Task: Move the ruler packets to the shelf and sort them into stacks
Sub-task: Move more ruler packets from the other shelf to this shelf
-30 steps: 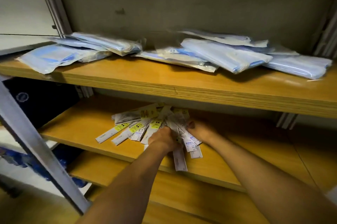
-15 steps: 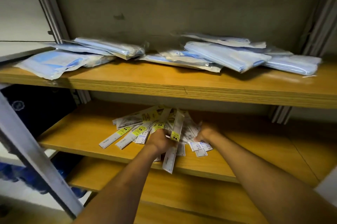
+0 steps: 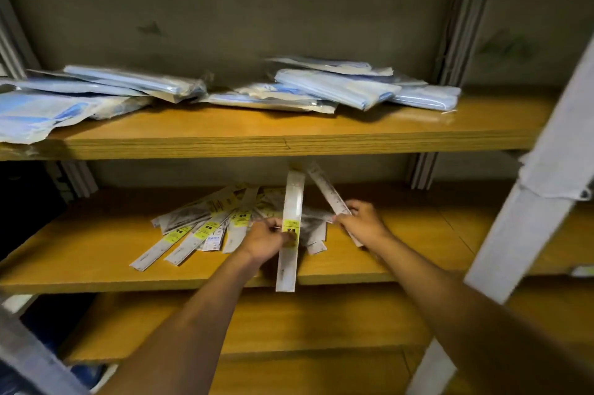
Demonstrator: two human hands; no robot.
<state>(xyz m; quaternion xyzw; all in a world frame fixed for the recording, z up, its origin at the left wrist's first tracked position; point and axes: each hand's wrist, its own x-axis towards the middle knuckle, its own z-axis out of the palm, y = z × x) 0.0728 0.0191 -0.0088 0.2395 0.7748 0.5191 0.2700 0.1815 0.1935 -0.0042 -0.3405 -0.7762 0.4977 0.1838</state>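
Several long white ruler packets with yellow labels [image 3: 205,227] lie fanned out on the middle wooden shelf [image 3: 80,253]. My left hand [image 3: 265,238] pinches one packet [image 3: 291,233] at its yellow label; it stands nearly straight, its lower end hanging past the shelf's front edge. My right hand [image 3: 361,221] grips another packet [image 3: 328,190] that slants up to the left, raised off the pile. More packets lie under and between both hands, partly hidden.
The upper shelf [image 3: 257,140] carries several blue plastic-wrapped packs [image 3: 334,89]. A grey metal upright [image 3: 527,208] slants across the right side, another at the lower left [image 3: 35,362]. A lower wooden shelf [image 3: 289,327] shows beneath my forearms.
My left hand has lifted its packet up more upright. My right hand has taken a packet from the pile and raised it. The view has shifted to the right.
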